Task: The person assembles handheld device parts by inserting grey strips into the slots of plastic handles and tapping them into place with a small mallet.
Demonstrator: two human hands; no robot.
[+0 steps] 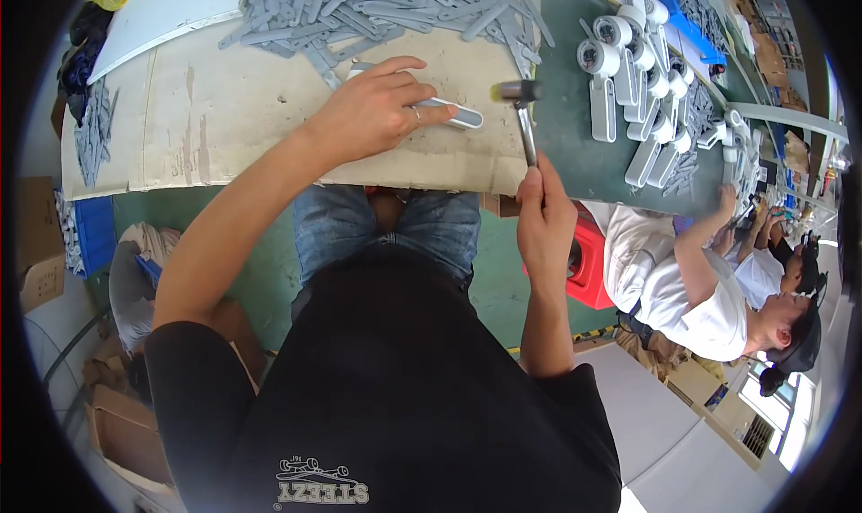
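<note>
My left hand [382, 109] presses down on a long white plastic handle with a grey inset [467, 117], its fingers closed over it. The handle lies on the cardboard sheet [269, 154], and its middle is hidden under the fingers. In my right hand [546, 212] is a small mallet [527, 139], gripped by its metal shaft. The mallet's head, yellowish at one end and dark at the other, is raised to the right of the handle, apart from it. A large heap of flat grey plastic strips [359, 10] lies beyond my left hand.
White round-headed parts with handles [603, 109] crowd the green tabletop [561, 167] on the right. A blue bin [682, 15] holds more grey strips. Co-workers in white shirts [718, 311] sit along the right. A red stool [591, 266] stands below the table edge.
</note>
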